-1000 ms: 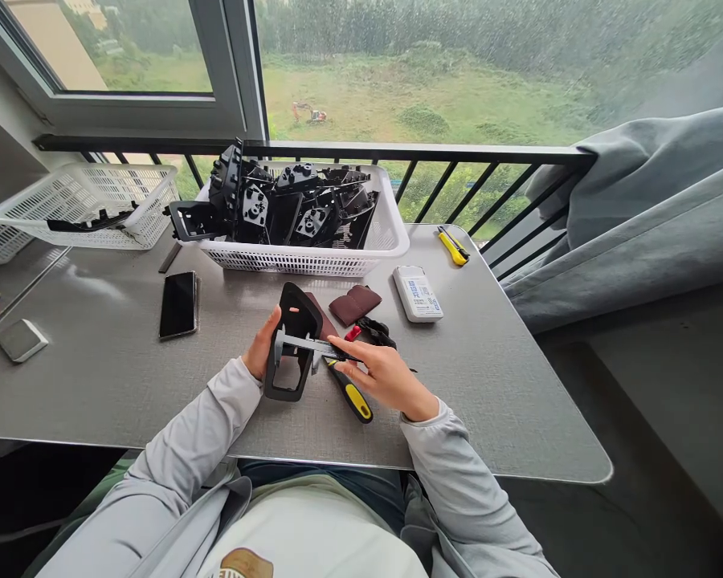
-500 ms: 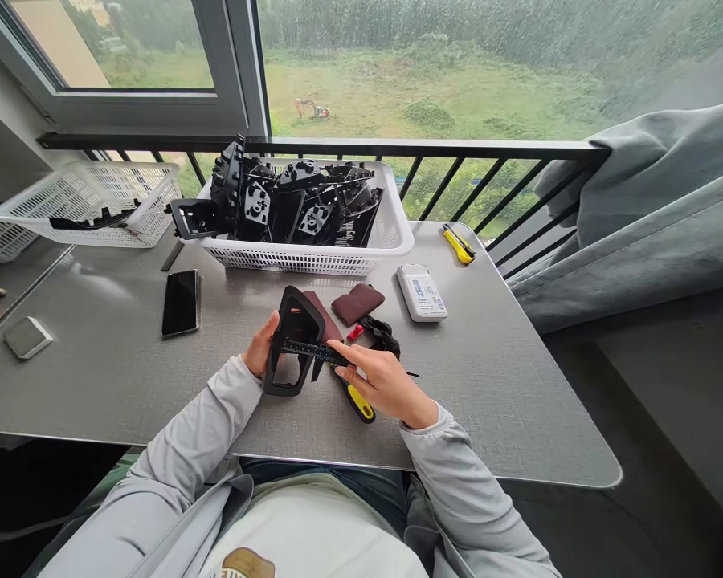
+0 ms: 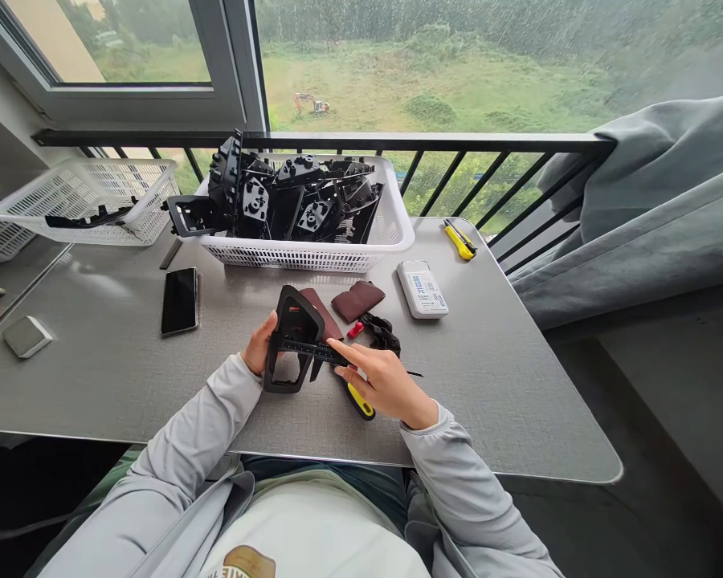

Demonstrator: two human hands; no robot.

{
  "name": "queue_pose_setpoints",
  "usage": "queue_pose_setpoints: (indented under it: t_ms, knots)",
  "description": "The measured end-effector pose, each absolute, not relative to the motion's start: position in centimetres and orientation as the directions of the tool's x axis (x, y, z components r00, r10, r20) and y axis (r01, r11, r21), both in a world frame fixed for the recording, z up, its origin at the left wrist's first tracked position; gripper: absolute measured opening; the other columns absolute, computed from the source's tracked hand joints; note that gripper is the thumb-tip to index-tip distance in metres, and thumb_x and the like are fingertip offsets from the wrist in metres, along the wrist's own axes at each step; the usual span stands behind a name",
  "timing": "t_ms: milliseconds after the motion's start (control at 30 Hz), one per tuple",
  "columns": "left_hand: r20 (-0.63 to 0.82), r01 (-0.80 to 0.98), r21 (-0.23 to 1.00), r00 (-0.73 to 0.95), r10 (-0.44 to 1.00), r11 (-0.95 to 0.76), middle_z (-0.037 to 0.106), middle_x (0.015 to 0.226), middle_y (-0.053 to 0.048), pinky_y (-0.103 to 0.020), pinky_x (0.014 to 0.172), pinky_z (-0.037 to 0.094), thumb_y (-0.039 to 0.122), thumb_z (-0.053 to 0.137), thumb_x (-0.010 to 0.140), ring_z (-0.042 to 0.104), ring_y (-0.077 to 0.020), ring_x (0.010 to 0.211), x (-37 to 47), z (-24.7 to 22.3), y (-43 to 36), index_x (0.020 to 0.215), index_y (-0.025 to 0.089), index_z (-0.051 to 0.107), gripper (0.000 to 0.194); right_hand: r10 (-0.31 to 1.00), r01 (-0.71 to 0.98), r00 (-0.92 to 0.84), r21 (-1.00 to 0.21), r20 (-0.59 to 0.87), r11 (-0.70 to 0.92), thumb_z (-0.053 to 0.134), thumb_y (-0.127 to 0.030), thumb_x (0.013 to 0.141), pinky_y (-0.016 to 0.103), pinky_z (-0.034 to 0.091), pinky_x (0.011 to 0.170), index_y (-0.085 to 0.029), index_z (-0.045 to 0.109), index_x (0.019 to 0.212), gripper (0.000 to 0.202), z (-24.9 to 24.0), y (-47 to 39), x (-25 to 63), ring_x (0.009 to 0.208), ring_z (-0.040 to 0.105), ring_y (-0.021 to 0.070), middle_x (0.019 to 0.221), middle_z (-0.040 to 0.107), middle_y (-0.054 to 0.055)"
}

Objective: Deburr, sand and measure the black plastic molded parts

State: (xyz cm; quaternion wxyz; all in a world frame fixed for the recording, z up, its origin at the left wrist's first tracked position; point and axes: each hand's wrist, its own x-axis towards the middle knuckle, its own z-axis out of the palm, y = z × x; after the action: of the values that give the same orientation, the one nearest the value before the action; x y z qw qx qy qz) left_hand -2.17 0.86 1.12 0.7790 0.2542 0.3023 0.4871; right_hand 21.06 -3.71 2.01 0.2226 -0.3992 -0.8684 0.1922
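My left hand (image 3: 260,345) grips the left edge of a black plastic frame (image 3: 275,371), which is tilted above the table. A black caliper (image 3: 307,348) with scale marks is in my right hand (image 3: 389,381), its fingers closed round the slider end. The caliper's beam lies across the frame's opening; whether its jaws touch the frame I cannot tell. Partly under my right hand lies a yellow-and-black handled tool (image 3: 361,401). Behind the frame and hands are a brown sandpaper piece (image 3: 322,311), a folded brown piece (image 3: 357,300), a small red item (image 3: 355,330) and a black bundle (image 3: 382,333).
A white basket (image 3: 289,255) heaped with black plastic parts stands at the back. Left of it is another white basket (image 3: 90,229). A phone (image 3: 179,302), a grey block (image 3: 27,337), a white box (image 3: 422,291) and a yellow utility knife (image 3: 459,241) lie on the table (image 3: 488,377).
Both hands, the frame and the caliper hold nearly the same pose. The whole view has shifted very slightly.
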Motion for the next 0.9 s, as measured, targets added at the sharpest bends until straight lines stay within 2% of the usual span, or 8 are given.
queue_pose_setpoints:
  t_ms: [233, 500, 667, 800, 900]
  knots:
    - [-0.249, -0.608, 0.679, 0.338, 0.908, 0.413, 0.073, 0.109, -0.013, -0.033, 0.093, 0.048, 0.05, 0.064, 0.082, 0.064, -0.0291, 0.111, -2.2, 1.1, 0.9, 0.111, 0.009, 0.068, 0.05, 0.787, 0.617, -0.572, -0.51, 0.233, 0.6, 0.044, -0.032, 0.1, 0.026, 0.047, 0.065, -0.021, 0.046, 0.142, 0.043, 2.0, -3.7, 21.0, 0.07, 0.064, 0.0158, 0.087, 0.069, 0.005]
    - [-0.233, -0.635, 0.65, 0.357, 0.904, 0.418, 0.072, 0.114, -0.008, -0.035, 0.096, 0.046, 0.047, 0.059, 0.086, 0.066, -0.0269, 0.11, -2.4, 0.6, 1.1, 0.118, 0.016, 0.067, 0.046, 0.787, 0.595, -0.571, -0.542, 0.235, 0.594, 0.045, -0.031, 0.1, 0.028, 0.049, 0.067, -0.02, 0.045, 0.143, 0.044, 2.1, -3.7, 20.9, 0.071, 0.065, 0.017, 0.093, 0.071, 0.007]
    - [-0.273, -0.616, 0.677, 0.297, 0.915, 0.402, 0.073, 0.11, -0.009, -0.032, 0.085, 0.051, 0.049, 0.058, 0.086, 0.069, -0.0241, 0.097, -2.3, 1.1, 1.1, 0.108, 0.013, 0.07, 0.043, 0.802, 0.598, -0.547, -0.557, 0.241, 0.576, 0.046, -0.034, 0.099, 0.03, 0.051, 0.071, -0.014, 0.042, 0.144, 0.049, 1.7, -3.7, 20.8, 0.075, 0.069, 0.019, 0.101, 0.073, 0.011]
    - [-0.318, -0.628, 0.683, 0.205, 0.926, 0.374, 0.074, 0.106, -0.011, -0.033, 0.076, 0.053, 0.056, 0.056, 0.084, 0.07, -0.0256, 0.093, -2.3, 1.8, 1.4, 0.103, 0.014, 0.07, 0.048, 0.79, 0.606, -0.586, -0.549, 0.18, 0.575, 0.048, -0.042, 0.098, 0.029, 0.05, 0.066, -0.013, 0.05, 0.137, 0.048, 1.6, -3.9, 20.4, 0.071, 0.069, 0.0194, 0.099, 0.075, 0.011]
    - [-0.303, -0.656, 0.677, 0.164, 0.939, 0.333, 0.074, 0.1, -0.012, -0.034, 0.072, 0.053, 0.062, 0.054, 0.082, 0.07, -0.0264, 0.09, -2.5, 2.0, 1.8, 0.104, 0.013, 0.069, 0.056, 0.756, 0.624, -0.643, -0.49, 0.121, 0.609, 0.05, -0.047, 0.096, 0.027, 0.045, 0.059, -0.014, 0.063, 0.119, 0.042, 1.6, -4.1, 19.9, 0.065, 0.068, 0.0193, 0.086, 0.076, 0.009]
